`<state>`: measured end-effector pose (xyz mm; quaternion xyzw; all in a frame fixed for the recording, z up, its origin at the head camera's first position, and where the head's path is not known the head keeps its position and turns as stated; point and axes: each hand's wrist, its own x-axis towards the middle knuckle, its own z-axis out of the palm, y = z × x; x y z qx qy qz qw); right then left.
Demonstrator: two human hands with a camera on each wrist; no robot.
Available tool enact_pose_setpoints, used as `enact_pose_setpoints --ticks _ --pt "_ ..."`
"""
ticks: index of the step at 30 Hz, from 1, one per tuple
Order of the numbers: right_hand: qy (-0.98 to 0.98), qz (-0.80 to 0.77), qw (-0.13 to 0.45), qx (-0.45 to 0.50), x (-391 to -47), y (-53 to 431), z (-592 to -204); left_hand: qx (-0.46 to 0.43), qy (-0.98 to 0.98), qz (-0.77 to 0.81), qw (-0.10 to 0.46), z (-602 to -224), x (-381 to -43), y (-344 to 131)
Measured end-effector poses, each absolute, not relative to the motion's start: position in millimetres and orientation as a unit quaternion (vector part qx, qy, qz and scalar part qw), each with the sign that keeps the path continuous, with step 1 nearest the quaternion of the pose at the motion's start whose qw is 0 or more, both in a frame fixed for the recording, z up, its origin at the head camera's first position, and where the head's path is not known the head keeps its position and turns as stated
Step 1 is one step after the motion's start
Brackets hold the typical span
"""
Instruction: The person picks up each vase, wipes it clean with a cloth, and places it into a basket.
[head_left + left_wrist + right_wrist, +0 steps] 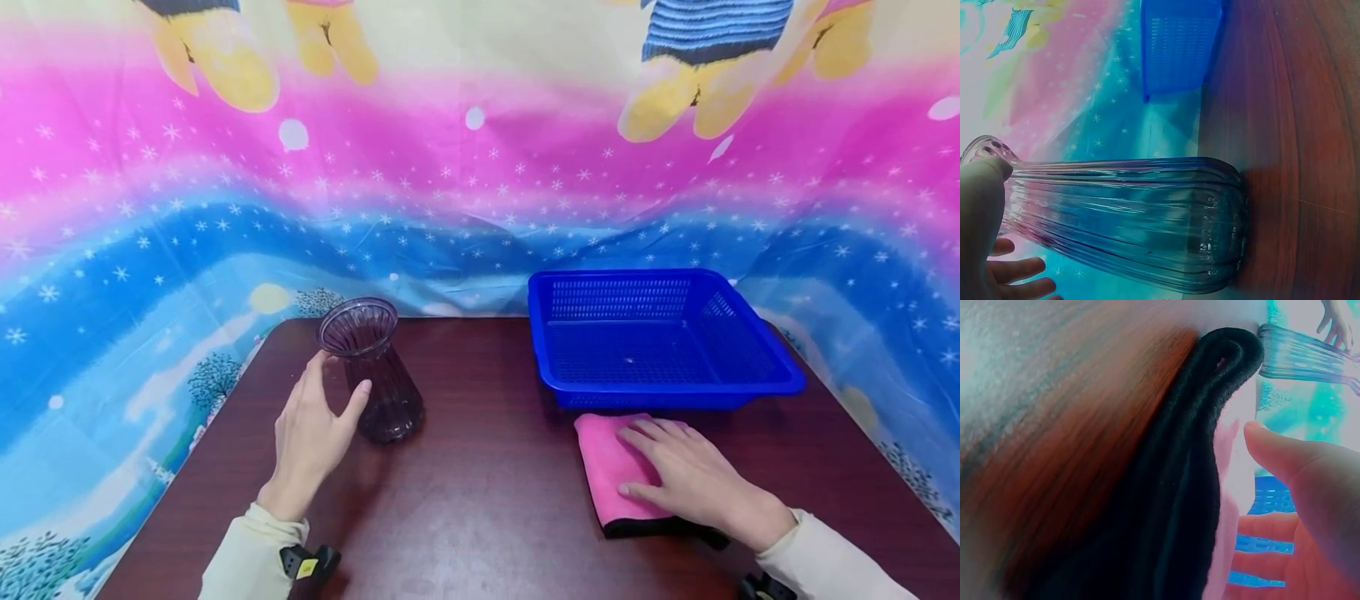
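Flaring ribbed glass vase (390, 396), left hand (311, 429) spread alongside, right hand (693, 477) splayed over folded pink cloth (604, 467)

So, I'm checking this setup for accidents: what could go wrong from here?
The vase might tip if bumped: it is tall, looks like glass, and the left hand is at its upper part without fingers curled round it. The pink cloth could slide or crease under the right hand. Pushed forward, it may nudge the blue basket just beyond.
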<state>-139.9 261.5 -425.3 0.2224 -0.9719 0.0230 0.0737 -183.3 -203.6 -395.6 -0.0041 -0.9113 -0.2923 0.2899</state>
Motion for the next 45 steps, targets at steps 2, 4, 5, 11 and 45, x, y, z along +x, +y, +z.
enact_pose_setpoints --ticks 2,4,5,11,45 --pt "-0.973 0.023 0.070 0.221 -140.2 262.6 -424.1 -0.001 -0.914 -0.297 0.276 -395.2 -185.4 -203.5" --pt "-0.973 0.024 0.063 0.219 -140.1 263.8 -423.6 0.001 -0.917 -0.302 0.262 -394.8 -187.1 -203.1" --pt "-0.974 0.026 0.058 0.218 -139.9 264.4 -423.5 0.003 -0.918 -0.304 0.254 -394.8 -187.6 -202.8" --pt "-0.972 0.038 0.051 0.227 -140.5 268.0 -426.9 0.000 -0.923 -0.315 0.219 -396.8 -191.4 -201.0" --pt "-0.966 0.066 0.055 0.245 -147.8 274.2 -433.4 0.001 -0.919 -0.353 0.175 -402.2 -206.8 -198.4"
